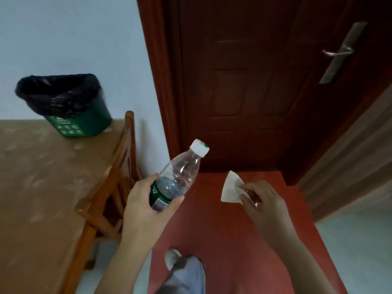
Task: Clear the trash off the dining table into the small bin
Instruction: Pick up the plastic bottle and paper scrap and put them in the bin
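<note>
The person's left hand [146,206] and right hand [265,200] are bare. The left forearm [118,268] and right forearm [305,257] are uncovered too, from the wrists to the lower edge of the view. One trouser leg [186,276] shows at the bottom centre. It is pale, washed-out blue-grey cloth that looks like denim, loose and creased, with darker folds near the hem. Just past the hem is the rounded toe of a shoe [172,258], off-white to light grey, too blurred to show laces or markings.

tilted bottle [180,177], white tissue [230,190], lined bin [84,115]
</note>
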`<act>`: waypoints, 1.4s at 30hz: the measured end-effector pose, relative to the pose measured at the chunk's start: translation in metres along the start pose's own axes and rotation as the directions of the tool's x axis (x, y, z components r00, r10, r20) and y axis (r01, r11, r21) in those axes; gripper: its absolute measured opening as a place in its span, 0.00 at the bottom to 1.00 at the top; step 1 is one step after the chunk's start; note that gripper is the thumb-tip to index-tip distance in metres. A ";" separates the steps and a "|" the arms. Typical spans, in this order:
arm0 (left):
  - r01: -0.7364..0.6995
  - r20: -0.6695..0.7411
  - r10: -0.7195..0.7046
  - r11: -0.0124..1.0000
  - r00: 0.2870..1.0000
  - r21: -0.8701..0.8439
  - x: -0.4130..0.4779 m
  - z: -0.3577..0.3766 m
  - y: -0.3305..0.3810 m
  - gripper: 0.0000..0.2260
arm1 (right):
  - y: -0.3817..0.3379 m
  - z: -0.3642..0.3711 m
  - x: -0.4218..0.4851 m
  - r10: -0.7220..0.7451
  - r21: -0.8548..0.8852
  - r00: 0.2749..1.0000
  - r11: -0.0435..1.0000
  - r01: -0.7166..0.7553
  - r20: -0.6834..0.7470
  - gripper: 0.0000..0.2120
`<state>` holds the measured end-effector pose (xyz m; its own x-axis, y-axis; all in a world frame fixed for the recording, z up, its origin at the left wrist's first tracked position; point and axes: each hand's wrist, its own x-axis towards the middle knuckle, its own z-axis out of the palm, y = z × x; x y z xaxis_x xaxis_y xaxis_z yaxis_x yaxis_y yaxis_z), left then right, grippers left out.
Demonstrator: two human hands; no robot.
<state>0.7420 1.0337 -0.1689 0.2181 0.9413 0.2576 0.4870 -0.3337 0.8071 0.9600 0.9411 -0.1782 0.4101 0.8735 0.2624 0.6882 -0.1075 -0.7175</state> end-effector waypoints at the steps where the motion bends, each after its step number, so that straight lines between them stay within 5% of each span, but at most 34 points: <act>1: 0.021 -0.031 -0.021 1.000 0.999 0.003 0.012 -0.002 -0.006 0.25 | 0.000 0.010 0.017 -0.020 -0.002 0.999 1.000 0.020 0.028 0.16; 6: 0.019 -0.173 -0.007 0.998 0.985 0.066 0.092 -0.017 -0.031 0.32 | -0.017 0.062 0.113 -0.114 0.019 0.985 0.993 0.112 0.131 0.12; 14: 0.118 -0.401 -0.053 0.983 0.915 0.139 0.211 -0.086 -0.084 0.29 | -0.094 0.163 0.271 -0.335 0.107 0.909 0.942 0.317 0.250 0.07; 23: 0.402 -0.608 -0.230 0.902 0.760 0.161 0.261 -0.117 -0.143 0.31 | -0.139 0.271 0.371 -0.505 0.247 0.765 0.863 0.441 0.400 0.06; 31: 0.581 -0.792 -0.296 0.809 0.534 0.090 0.307 -0.129 -0.159 0.34 | -0.198 0.353 0.473 -0.739 0.437 0.523 0.673 0.597 0.425 0.07; 42: 0.719 -0.864 -0.142 0.627 0.483 0.299 0.343 -0.167 -0.175 0.32 | -0.255 0.450 0.525 -0.797 0.429 0.383 0.583 0.690 0.466 0.09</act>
<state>0.5904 1.4233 -0.1332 -0.6943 0.5462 0.4685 0.7153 0.4526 0.5324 0.7309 1.6411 -0.1476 -0.6708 0.6418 0.3716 0.4271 0.7439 -0.5139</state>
